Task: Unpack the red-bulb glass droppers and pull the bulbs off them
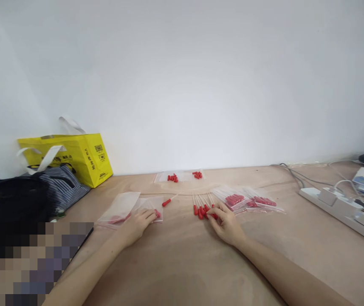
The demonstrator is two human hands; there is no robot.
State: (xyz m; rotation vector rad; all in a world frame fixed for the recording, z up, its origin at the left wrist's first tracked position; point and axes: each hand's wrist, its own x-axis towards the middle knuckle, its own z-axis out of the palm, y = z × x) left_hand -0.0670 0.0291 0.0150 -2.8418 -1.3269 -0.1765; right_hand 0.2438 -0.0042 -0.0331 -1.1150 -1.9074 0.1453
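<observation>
My left hand (139,223) lies over a clear zip bag (148,204), its fingers stretched out on the plastic. A red bulb (157,213) shows inside the bag at the fingertips. My right hand (227,223) pinches the red bulb of a dropper at the right side of a loose group of droppers (201,211). Their thin clear stems point away from me and their red bulbs lie towards me. A single dropper (166,202) lies apart, between my hands. The stem of the pinched dropper is hard to make out.
Filled bags of droppers (235,199) lie right of the group. Against the wall is a clear bag with red bulbs (173,178). A yellow bag (95,159), striped bag (62,187) and black bag (12,212) stand left. A power strip (344,212) runs along the right.
</observation>
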